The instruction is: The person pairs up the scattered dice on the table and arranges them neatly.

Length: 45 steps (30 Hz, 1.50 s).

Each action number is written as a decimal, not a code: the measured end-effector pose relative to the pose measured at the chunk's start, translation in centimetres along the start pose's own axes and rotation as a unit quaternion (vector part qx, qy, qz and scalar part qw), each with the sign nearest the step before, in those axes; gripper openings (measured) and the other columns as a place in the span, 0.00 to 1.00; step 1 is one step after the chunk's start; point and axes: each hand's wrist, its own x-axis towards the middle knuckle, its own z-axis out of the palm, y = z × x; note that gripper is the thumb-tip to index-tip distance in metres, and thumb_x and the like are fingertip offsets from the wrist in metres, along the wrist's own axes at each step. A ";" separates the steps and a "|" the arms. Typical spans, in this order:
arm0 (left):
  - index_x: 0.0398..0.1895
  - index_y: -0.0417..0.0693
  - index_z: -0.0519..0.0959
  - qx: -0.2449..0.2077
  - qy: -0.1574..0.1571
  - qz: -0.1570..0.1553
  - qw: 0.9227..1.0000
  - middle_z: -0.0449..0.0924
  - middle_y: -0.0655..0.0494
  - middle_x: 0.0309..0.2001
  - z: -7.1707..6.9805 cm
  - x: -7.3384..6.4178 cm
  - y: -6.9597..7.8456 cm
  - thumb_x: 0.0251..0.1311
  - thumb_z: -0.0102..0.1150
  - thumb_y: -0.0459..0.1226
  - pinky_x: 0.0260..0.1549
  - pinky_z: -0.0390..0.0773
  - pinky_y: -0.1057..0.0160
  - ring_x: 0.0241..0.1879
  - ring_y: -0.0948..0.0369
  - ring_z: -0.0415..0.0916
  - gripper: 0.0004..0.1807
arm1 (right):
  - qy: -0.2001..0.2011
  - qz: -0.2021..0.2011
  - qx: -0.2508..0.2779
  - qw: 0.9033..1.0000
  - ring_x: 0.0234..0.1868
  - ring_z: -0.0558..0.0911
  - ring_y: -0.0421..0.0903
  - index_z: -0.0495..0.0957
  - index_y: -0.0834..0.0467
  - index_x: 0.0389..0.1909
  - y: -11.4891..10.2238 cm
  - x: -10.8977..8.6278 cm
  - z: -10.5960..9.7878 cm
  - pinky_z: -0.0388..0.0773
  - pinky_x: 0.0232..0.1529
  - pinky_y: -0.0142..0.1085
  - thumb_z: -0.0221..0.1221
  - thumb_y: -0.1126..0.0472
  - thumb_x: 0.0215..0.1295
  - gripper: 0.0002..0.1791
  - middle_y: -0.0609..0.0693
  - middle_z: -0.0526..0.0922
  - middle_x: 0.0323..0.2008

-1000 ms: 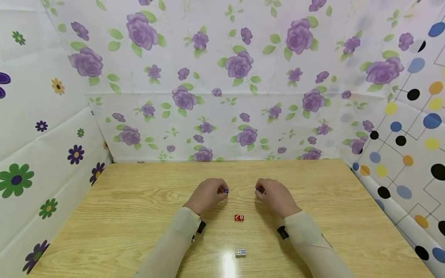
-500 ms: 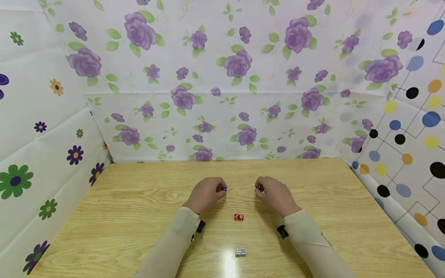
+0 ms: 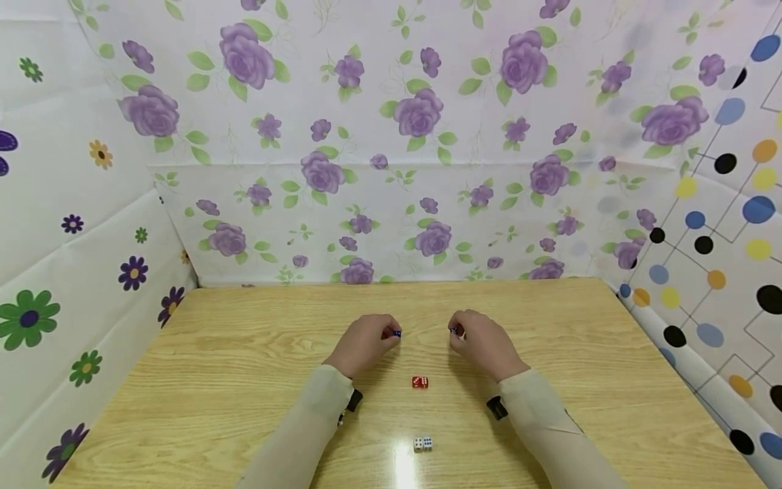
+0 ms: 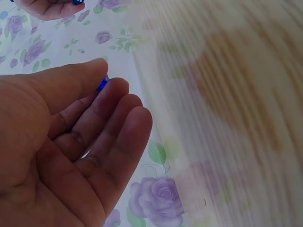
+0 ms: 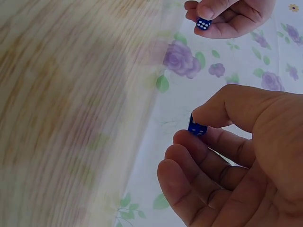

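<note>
My left hand (image 3: 364, 341) pinches a blue die (image 3: 397, 333) between thumb and fingers, above the table. In the left wrist view only a sliver of that blue die (image 4: 102, 83) shows behind the thumb. My right hand (image 3: 484, 341) pinches a second blue die (image 5: 197, 126) the same way; its white pips show in the right wrist view. The two hands face each other with a gap between them. Nearer to me, two red dice (image 3: 419, 382) lie side by side on the table. Closer still sit two white dice (image 3: 423, 444), also side by side.
The wooden table (image 3: 244, 353) runs back to a flowered curtain (image 3: 379, 122). Patterned cloths hang at the left (image 3: 73, 176) and the right (image 3: 715, 224). Light glares on the table by the white dice.
Both hands stay almost in place, each still pinching its blue die. The left hand shifts very slightly, and its die turns a little. The red and white dice have not moved.
</note>
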 end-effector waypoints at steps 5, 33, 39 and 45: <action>0.42 0.51 0.87 0.006 0.006 -0.004 1.000 0.86 0.61 0.38 0.0 -0.1 -0.1 0.68 0.67 0.38 0.41 0.82 0.58 0.36 0.64 0.81 0.03 | -0.009 0.004 0.000 1.000 0.34 0.80 0.43 0.84 0.57 0.40 0.1 0.0 0.1 0.80 0.37 0.41 0.65 0.64 0.66 0.04 0.47 0.82 0.34; 0.38 0.48 0.86 0.012 -0.026 -0.004 1.000 0.81 0.62 0.32 0.5 -0.6 -1.0 0.64 0.68 0.32 0.37 0.80 0.58 0.31 0.64 0.76 0.03 | -0.063 0.028 0.024 0.997 0.33 0.78 0.39 0.83 0.50 0.33 0.8 0.4 1.8 0.79 0.40 0.42 0.68 0.61 0.67 0.05 0.41 0.81 0.31; 0.37 0.48 0.86 0.016 -0.039 -0.007 0.999 0.82 0.62 0.32 0.9 0.0 -0.7 0.62 0.69 0.32 0.38 0.80 0.59 0.31 0.64 0.76 0.03 | -0.072 0.016 0.019 0.997 0.33 0.78 0.39 0.82 0.49 0.31 0.2 0.8 2.5 0.78 0.39 0.41 0.68 0.61 0.67 0.06 0.40 0.81 0.30; 0.36 0.48 0.87 0.026 -0.047 -0.008 0.999 0.82 0.63 0.31 1.0 0.5 -0.3 0.62 0.70 0.33 0.38 0.80 0.60 0.31 0.65 0.75 0.02 | -0.070 0.007 0.011 0.997 0.32 0.76 0.39 0.82 0.49 0.31 -0.5 1.3 2.8 0.77 0.38 0.40 0.69 0.61 0.66 0.06 0.40 0.80 0.29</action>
